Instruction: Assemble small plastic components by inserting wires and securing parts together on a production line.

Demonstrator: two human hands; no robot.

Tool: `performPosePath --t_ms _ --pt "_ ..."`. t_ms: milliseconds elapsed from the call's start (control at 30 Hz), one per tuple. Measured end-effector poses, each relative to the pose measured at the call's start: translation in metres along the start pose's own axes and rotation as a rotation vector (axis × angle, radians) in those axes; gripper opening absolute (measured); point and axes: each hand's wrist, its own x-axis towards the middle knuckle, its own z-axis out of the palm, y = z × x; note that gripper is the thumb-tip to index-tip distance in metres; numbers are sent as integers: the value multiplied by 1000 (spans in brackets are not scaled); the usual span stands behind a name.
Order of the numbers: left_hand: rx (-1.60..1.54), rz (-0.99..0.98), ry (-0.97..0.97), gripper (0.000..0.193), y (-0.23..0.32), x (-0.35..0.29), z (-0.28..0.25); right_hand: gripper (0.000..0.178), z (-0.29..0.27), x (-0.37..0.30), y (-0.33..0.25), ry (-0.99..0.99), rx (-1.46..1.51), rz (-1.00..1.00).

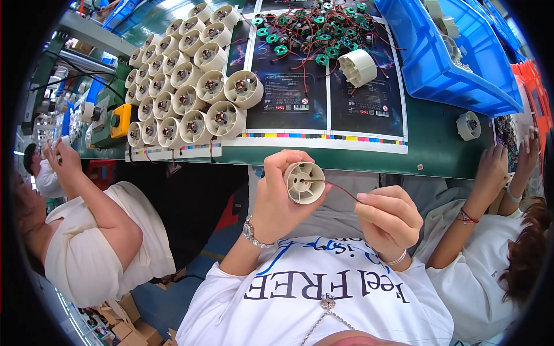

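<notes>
Left hand (pixel 276 197) curls its fingers around a cream housing (pixel 298 192); right of them, the bent right hand (pixel 393 218) pinches its thin red wire (pixel 345 192) between fingertips.

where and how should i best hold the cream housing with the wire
Best, I'd judge, around the outer wall of the cream housing, coming from the left, as the left hand does: the round wall suits curled fingers, its ribbed end faces the camera, and the wire leads off right.
</notes>
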Motion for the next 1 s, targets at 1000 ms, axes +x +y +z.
performPosePath --t_ms 1000 --pt "245 307 70 57 10 -3 0 27 16 0 3 -169 -105 140"
